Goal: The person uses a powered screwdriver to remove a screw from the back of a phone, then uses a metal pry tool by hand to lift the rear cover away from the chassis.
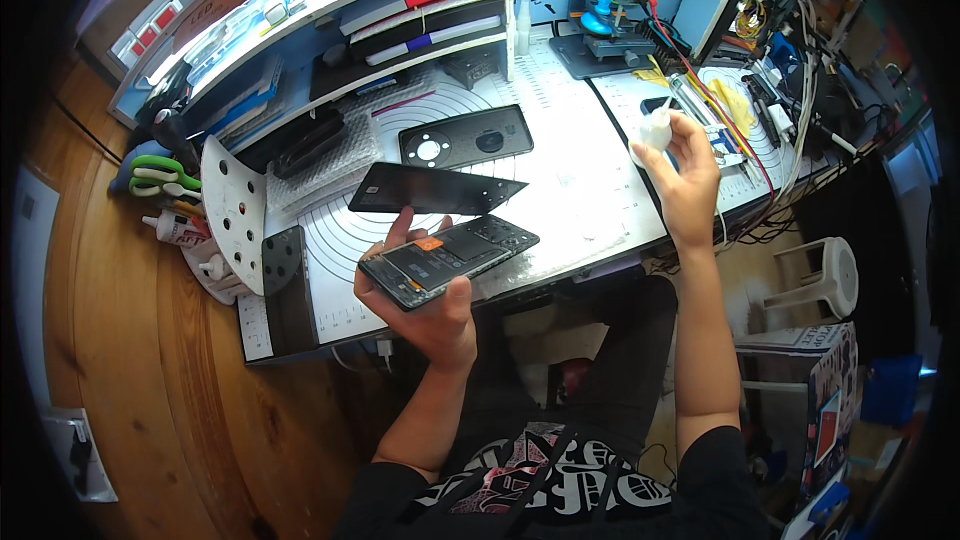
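Note:
My left hand (425, 315) grips an opened smartphone (445, 255) from below, thumb along its near edge. The phone's inside faces up, with a dark battery area and an orange tab (428, 244). A dark flat panel (440, 188) stands tilted above the phone's far side, with my left fingertips touching it near its lower edge. Whether it is joined to the phone I cannot tell. Off to the right, my right hand (685, 170) is raised with a small whitish bottle (655, 128) pinched between thumb and fingers, its thin tip pointing up.
Behind the panel lies a dark phone case (465, 140) with a round opening. Bubble wrap (325, 165) covers the mat at left, near a perforated white holder (235, 210) and green-handled scissors (165, 178). Red and yellow cables (710, 95) cross the right side. A white stool (815, 275) stands beyond the desk.

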Available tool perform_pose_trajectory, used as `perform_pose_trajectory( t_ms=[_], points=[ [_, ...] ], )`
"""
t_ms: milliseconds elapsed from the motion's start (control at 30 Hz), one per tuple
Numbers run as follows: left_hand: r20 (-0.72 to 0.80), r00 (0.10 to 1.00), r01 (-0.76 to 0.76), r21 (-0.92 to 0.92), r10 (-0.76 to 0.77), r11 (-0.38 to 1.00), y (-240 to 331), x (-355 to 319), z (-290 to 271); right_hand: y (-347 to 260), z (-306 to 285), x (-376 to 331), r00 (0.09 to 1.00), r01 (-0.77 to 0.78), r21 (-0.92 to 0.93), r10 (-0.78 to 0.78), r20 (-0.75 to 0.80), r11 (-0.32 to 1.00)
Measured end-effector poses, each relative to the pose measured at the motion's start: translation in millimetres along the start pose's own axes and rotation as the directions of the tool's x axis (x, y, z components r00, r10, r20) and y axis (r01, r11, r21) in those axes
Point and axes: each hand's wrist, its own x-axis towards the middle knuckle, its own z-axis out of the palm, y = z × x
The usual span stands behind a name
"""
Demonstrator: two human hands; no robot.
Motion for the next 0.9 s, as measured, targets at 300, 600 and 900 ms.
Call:
perform_pose_trajectory(
  t_ms=[300,600,900],
  points=[
    [0.161,0.971,-0.197,0.127,0.175,0.972,-12,-4,-12,-10,25,-6,0.847,0.405,-0.514,-0.522,-0.099,0.756],
    [0.112,0.982,-0.161,0.048,0.155,0.986,-6,-5,-10,-21,130,20,0.659,0.494,-0.113,-0.287,0.695,0.862],
    [-0.002,0.999,-0.048,0.039,0.048,0.998,38,-9,-47,-21,145,15,0.712,0.156,-0.149,-0.007,0.703,0.976]
  ],
)
